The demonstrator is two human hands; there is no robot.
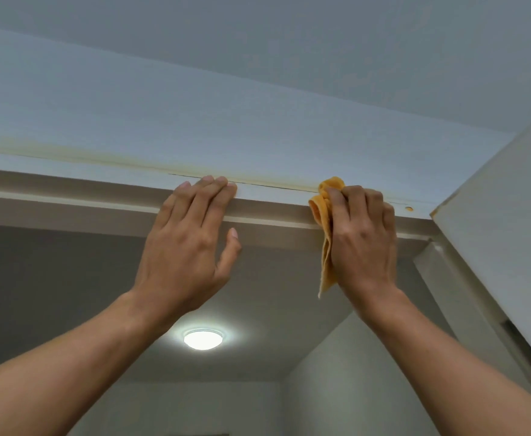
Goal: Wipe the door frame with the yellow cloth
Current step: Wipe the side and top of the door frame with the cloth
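The white door frame's top rail [85, 190] runs across the view overhead, with a yellowish stain line and a thin dark crack where it meets the wall. My right hand [363, 240] grips the bunched yellow cloth [325, 234] and presses it against the frame's top edge near the right corner; a tail of cloth hangs down along my palm. To the left of it, my left hand [191, 243] rests flat with its fingertips on the frame's upper edge, thumb held apart, holding nothing.
An open white door [503, 221] stands at the right, its top corner close to my right hand. A small yellowish spot [409, 209] marks the frame near that corner. A lit round ceiling lamp [203, 339] shines in the room beyond, below the frame.
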